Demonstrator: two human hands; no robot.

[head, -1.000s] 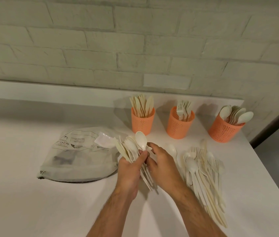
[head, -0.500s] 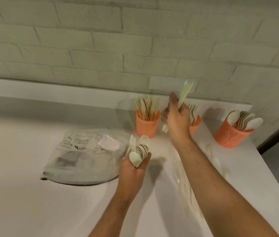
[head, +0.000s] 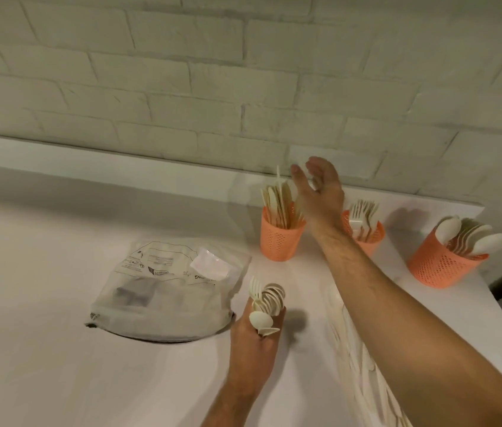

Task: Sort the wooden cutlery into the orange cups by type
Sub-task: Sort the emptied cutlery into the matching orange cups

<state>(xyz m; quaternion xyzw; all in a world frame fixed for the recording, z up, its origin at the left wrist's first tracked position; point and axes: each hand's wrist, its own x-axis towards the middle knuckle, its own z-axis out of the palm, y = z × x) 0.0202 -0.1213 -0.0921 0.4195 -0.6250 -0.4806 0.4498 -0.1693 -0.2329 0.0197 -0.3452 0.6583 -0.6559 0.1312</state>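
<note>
The chief risk is judged to lie at the left cup (head: 280, 238); it is crowded with upright knives (head: 279, 201), and one thin piece (head: 278, 177) is seen standing higher than the rest, just beside the thumb of the right hand (head: 320, 192); should the hand be drawn back carelessly, the wrist or forearm could catch the rim and the light perforated cup could be tipped, or the tall piece knocked out. A second risk is judged for the bundle (head: 266, 303) gripped by the left hand (head: 253, 337); spoons and at least one fork are fanned loosely above the fingers (head: 280, 314), and a slackened grip could let them slide onto the table (head: 59, 334) (where sorted and unsorted pieces would be mixed again). The loose pile (head: 345, 340) lying under the right forearm could also be swept by the arm toward the table edge.

The right hand is held spread and relaxed above the left cup, nothing being grasped in it; the tall piece stands apart from the thumb, whether touching it cannot be told. The left hand is curled round the lower ends of the bundle, the bowls and tines projecting beyond the fingertips. The middle cup (head: 366, 238) holds forks, partly hidden by the wrist; the right cup (head: 440, 263) holds spoons, well apart from both hands. A plastic bag (head: 163, 291) lies left of the bundle.
</note>
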